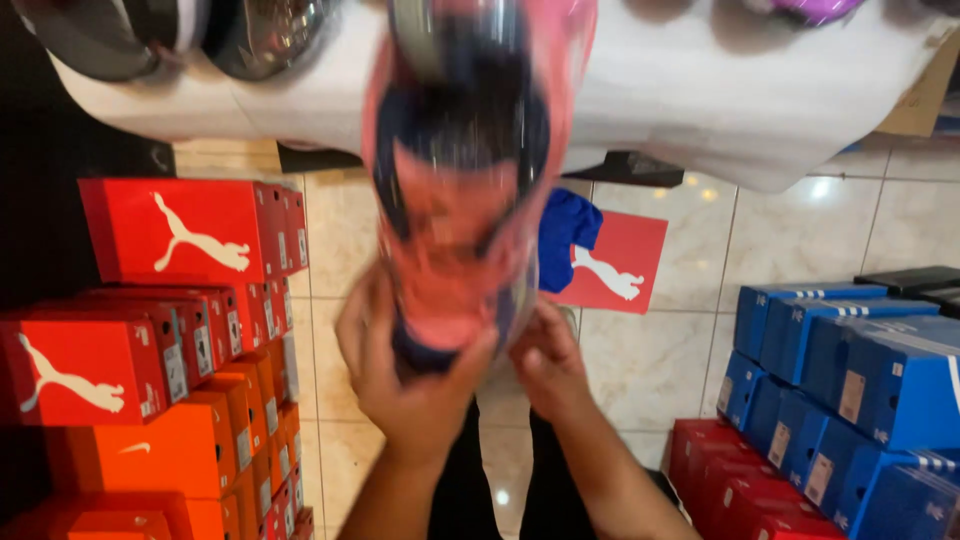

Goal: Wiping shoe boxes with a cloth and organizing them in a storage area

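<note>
I see both hands, the left hand [405,375] and right hand [545,362], wrapped tight around a pink and dark blue shoe [460,170], with red boxes [180,230] stacked beside.

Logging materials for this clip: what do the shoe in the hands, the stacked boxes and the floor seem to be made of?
Shoe: probably synthetic fabric, pink and navy; motion blur hides the texture. Red boxes and blue boxes: cardboard, smooth printed finish, with crisp folded edges and stuck-on labels. Floor: glossy cream tile, with grout lines and lamp reflections.
</note>
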